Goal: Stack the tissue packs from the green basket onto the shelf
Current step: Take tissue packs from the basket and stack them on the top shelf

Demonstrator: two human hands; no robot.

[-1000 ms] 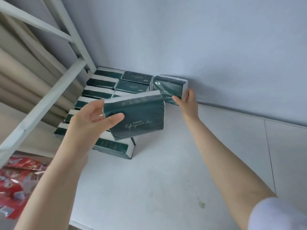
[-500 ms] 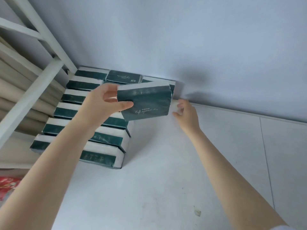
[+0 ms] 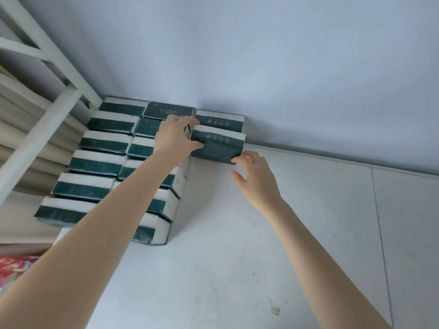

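Dark green and white tissue packs stand in two rows [image 3: 95, 162] on the white shelf [image 3: 237, 257], from the back wall toward me. A third row starts at the wall with one pack [image 3: 219, 121]. In front of it stands another pack [image 3: 217, 146], which my left hand [image 3: 174, 136] grips at its left end, thumb on the front face. My right hand [image 3: 255, 176] has relaxed fingers, and its fingertips touch that pack's lower right corner. The green basket is out of view.
A white shelf frame post and crossbars [image 3: 47, 74] rise at the left, with beige curtain folds [image 3: 16, 138] behind. Red packaging [image 3: 14, 267] lies below at the lower left. A small scrap [image 3: 275, 309] lies on the shelf surface near me.
My left hand carried the pack from above the rows down to the shelf in front of the wall pack. My right hand moved from the wall pack to this pack's right corner.
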